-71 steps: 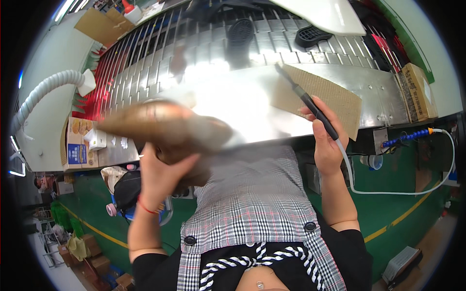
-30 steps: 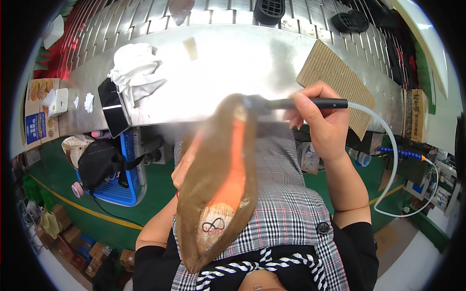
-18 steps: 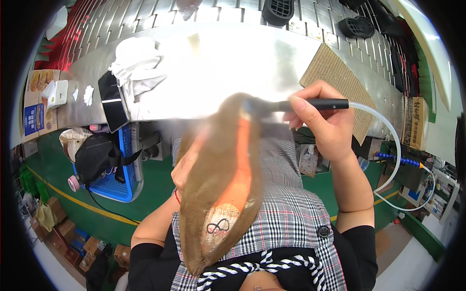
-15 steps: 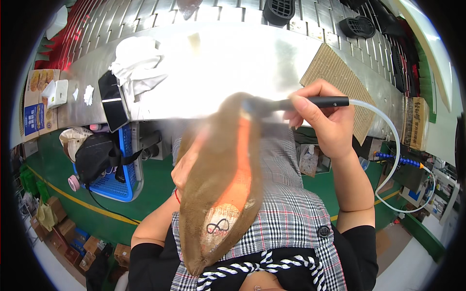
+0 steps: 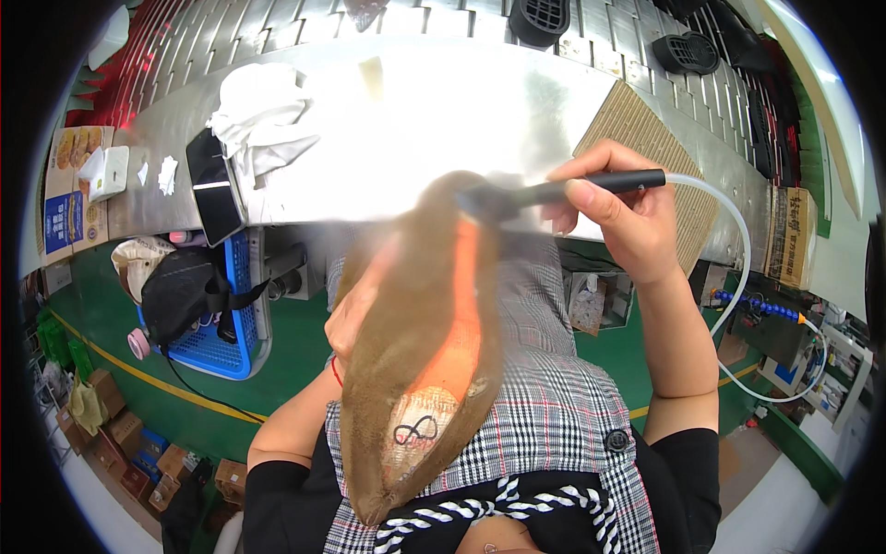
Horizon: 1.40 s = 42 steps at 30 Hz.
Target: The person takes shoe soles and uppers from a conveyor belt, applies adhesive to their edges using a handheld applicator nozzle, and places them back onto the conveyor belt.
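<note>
A brown suede shoe upper (image 5: 378,351), stretched over a last, is upright in front of me, its underside turned toward me. Down its middle runs an orange strip (image 5: 461,286), with a pale marked patch at the lower end. My left hand (image 5: 349,319) wraps the shoe's left side; the shoe partly covers the fingers. Pinched in my right hand (image 5: 623,208) is a black-handled brush (image 5: 554,191) with a clear hose at its end. The blurred brush tip meets the underside near the shoe's upper end.
Across the metal table (image 5: 406,138) lie a white cloth (image 5: 263,115), a black phone (image 5: 214,189) and corrugated cardboard (image 5: 641,148). Beyond it, a slatted conveyor carries black soles (image 5: 686,54). The clear hose (image 5: 746,249) loops at right. A blue basket (image 5: 245,314) holds a black bag at left.
My right hand and the brush have shifted slightly, with the handle end a little higher. The shoe and my left hand stay in nearly the same place.
</note>
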Each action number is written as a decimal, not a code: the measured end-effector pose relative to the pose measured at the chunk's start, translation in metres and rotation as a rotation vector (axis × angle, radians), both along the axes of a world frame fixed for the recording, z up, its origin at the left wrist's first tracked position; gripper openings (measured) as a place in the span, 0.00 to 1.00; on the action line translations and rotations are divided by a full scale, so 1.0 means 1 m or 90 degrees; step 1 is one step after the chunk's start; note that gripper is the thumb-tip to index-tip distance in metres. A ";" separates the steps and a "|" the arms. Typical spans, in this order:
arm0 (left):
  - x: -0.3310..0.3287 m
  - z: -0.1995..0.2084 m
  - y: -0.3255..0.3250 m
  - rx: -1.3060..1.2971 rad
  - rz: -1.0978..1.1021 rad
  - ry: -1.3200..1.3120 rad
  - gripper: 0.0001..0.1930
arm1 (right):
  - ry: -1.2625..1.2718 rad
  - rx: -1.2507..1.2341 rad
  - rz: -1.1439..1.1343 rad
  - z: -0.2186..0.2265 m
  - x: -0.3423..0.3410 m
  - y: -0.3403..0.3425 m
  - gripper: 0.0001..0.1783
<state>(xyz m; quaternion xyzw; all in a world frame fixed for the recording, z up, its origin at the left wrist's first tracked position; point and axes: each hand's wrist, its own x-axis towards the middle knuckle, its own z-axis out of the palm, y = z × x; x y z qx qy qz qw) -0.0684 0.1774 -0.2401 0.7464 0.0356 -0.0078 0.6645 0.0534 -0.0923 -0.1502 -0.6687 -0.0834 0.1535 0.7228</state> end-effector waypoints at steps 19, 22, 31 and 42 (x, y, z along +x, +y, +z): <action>0.001 0.004 -0.001 0.044 -0.009 -0.015 0.25 | 0.007 0.023 0.010 0.006 0.001 -0.004 0.11; 0.003 0.008 0.002 0.112 -0.052 -0.073 0.26 | 0.006 -0.007 -0.057 0.007 -0.001 0.001 0.10; 0.002 0.010 0.000 -0.150 -0.057 0.168 0.28 | 0.014 -0.015 -0.032 0.017 -0.013 0.012 0.10; 0.004 0.010 -0.004 0.063 -0.010 -0.031 0.29 | -0.006 -0.062 -0.057 0.010 -0.008 0.010 0.12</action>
